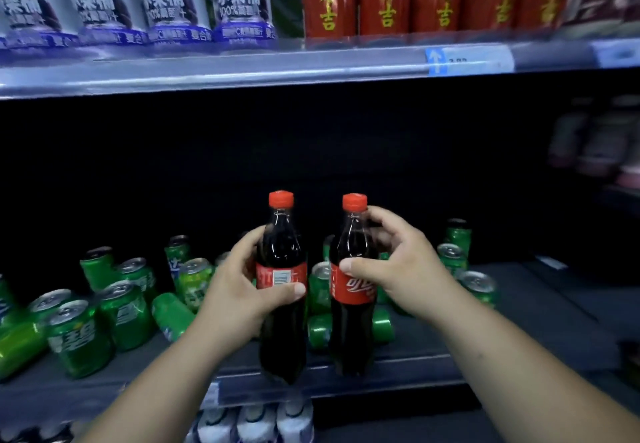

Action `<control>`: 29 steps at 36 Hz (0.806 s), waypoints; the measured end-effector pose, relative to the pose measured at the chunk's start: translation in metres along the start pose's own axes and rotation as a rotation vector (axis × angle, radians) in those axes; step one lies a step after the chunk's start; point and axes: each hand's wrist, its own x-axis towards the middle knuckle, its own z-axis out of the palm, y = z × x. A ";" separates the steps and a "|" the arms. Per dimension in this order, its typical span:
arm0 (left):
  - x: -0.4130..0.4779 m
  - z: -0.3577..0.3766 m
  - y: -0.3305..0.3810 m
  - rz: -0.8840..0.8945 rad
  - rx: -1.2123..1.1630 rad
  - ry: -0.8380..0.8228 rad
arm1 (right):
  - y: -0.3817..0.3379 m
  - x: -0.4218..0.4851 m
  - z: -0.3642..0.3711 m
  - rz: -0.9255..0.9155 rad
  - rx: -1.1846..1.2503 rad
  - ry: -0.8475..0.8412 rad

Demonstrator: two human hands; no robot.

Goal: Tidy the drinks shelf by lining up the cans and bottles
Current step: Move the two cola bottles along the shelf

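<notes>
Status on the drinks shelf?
Left hand grips left cola bottle; right hand grips right one. Green cans jumbled, some tipped.

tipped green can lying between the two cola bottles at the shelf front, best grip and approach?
Judging by its pose, take the tipped green can across its round body, coming from above and the front. It lies on its side with one end facing out, so its side wall is exposed. The left cola bottle and right cola bottle flank it; move one first.

Dim shop shelving, lit from above

A pale upper shelf edge [242, 71] with a blue price tag [469, 58] catches light; the recess [311, 137] beneath is black.
</notes>
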 end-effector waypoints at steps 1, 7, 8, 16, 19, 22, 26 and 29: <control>-0.002 0.006 -0.003 -0.003 -0.024 -0.011 | 0.003 -0.009 -0.004 0.019 -0.010 0.017; -0.012 0.063 0.003 -0.006 -0.126 -0.114 | 0.009 -0.053 -0.056 0.066 -0.127 0.140; -0.012 0.073 0.006 0.001 -0.136 -0.137 | 0.008 -0.058 -0.067 0.068 -0.137 0.153; 0.003 0.168 0.032 0.044 -0.176 -0.271 | 0.026 -0.089 -0.162 0.052 -0.182 0.324; 0.011 0.209 0.041 0.058 -0.164 -0.309 | 0.042 -0.093 -0.198 0.069 -0.201 0.367; 0.021 0.251 0.049 0.069 -0.157 -0.315 | 0.058 -0.092 -0.233 0.076 -0.251 0.372; 0.039 0.307 0.057 0.060 -0.161 -0.277 | 0.077 -0.088 -0.277 0.087 -0.282 0.373; 0.050 0.343 0.057 0.063 -0.146 -0.224 | 0.092 -0.083 -0.306 0.078 -0.267 0.340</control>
